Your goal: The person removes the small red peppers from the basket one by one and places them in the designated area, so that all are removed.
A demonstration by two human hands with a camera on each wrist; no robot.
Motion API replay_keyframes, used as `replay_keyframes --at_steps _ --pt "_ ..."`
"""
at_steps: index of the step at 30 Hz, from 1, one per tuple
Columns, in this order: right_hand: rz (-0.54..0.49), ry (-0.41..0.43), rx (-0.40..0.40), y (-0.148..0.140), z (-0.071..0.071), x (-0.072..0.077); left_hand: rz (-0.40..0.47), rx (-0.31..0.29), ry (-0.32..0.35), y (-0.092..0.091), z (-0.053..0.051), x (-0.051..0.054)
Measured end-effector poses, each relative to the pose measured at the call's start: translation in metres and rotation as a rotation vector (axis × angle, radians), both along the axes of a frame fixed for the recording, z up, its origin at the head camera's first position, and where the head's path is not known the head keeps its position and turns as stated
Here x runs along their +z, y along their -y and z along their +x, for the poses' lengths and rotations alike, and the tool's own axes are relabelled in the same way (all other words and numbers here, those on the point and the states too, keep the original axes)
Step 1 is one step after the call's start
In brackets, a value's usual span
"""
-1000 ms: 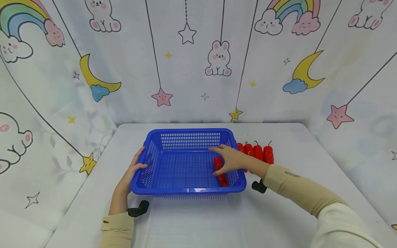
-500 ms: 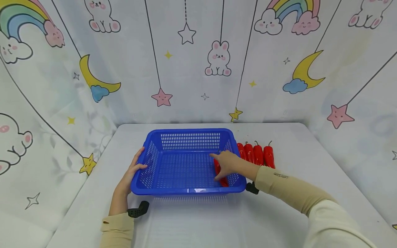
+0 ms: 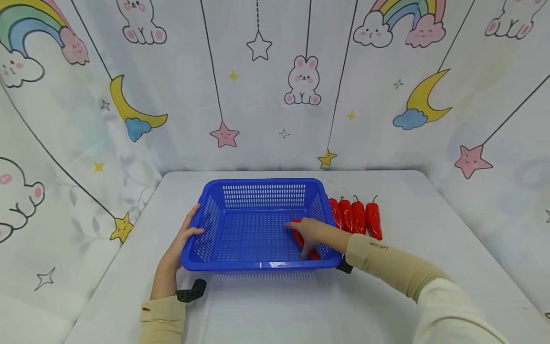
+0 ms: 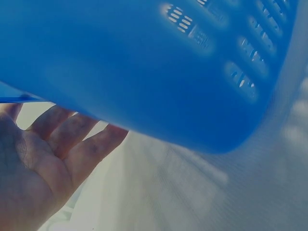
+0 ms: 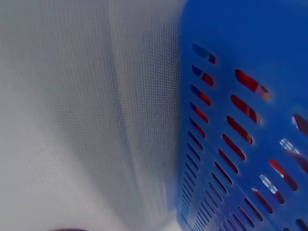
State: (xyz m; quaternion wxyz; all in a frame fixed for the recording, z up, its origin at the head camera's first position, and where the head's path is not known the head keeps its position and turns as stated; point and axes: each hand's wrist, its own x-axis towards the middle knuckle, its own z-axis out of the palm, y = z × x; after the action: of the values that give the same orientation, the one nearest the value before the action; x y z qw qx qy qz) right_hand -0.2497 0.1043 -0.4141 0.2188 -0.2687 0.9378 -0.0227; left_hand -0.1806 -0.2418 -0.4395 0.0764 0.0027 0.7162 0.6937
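A blue plastic basket (image 3: pixel 258 264) with slotted walls stands on the white table. My left hand (image 3: pixel 177 246) holds its left side, thumb over the rim and fingers along the outside; the left wrist view shows those fingers (image 4: pixel 98 144) against the basket's outer wall. Inside, near the right wall, lies a red chili pepper (image 3: pixel 297 237). My right hand (image 3: pixel 317 232) reaches over the right rim and grips this pepper between thumb and fingers, covering its middle. In the right wrist view the hand is hidden; red shows through the slots of the basket wall (image 5: pixel 269 43).
Several more red chili peppers (image 3: pixel 358 217) lie side by side on the table (image 3: pixel 399 200), just right of the basket, stems pointing away. Part of that row is hidden by the basket and my right arm. A patterned cloth backdrop (image 3: pixel 266 105) rises behind the table.
My right hand has lowered toward the front of the basket and closed round the pepper, which has tilted slightly. The left hand and the basket have stayed in place.
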Motion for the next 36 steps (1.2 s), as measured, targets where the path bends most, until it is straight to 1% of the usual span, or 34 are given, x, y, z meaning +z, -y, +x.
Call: replay_keyframes --at_steps 7,9,13,17,20,23,26,32,34,36 --pt "-0.037 0.026 -0.013 0.001 -0.002 0.003 -0.002 -0.004 -0.016 0.001 -0.001 0.002" --pt "-0.061 0.031 -0.016 0.001 -0.003 0.004 -0.001 -0.005 -0.016 0.002 -0.001 0.002" --pt "-0.177 0.072 -0.023 0.001 -0.006 0.009 0.002 -0.004 -0.014 0.002 -0.001 0.002" --pt "-0.316 0.119 -0.006 -0.002 -0.009 0.012 -0.002 -0.005 -0.015 0.002 -0.001 0.002" --pt "-0.403 0.110 0.001 -0.006 -0.008 0.015 -0.006 -0.009 -0.013 0.002 0.000 0.001" --pt "-0.485 0.080 -0.015 -0.009 -0.006 0.019 -0.004 -0.013 -0.013 0.002 0.000 0.001" --pt "-0.551 0.054 -0.023 -0.013 -0.005 0.028 -0.001 -0.012 -0.012 0.002 0.000 0.000" --pt "-0.637 -0.001 -0.027 -0.023 -0.006 0.044 -0.003 -0.003 -0.004 0.001 0.000 0.001" --pt "-0.661 -0.005 -0.036 -0.026 -0.006 0.047 -0.005 -0.004 -0.002 0.001 0.000 0.001" --pt "-0.689 0.009 -0.041 -0.029 -0.007 0.050 -0.007 -0.004 -0.002 0.001 0.000 0.000"
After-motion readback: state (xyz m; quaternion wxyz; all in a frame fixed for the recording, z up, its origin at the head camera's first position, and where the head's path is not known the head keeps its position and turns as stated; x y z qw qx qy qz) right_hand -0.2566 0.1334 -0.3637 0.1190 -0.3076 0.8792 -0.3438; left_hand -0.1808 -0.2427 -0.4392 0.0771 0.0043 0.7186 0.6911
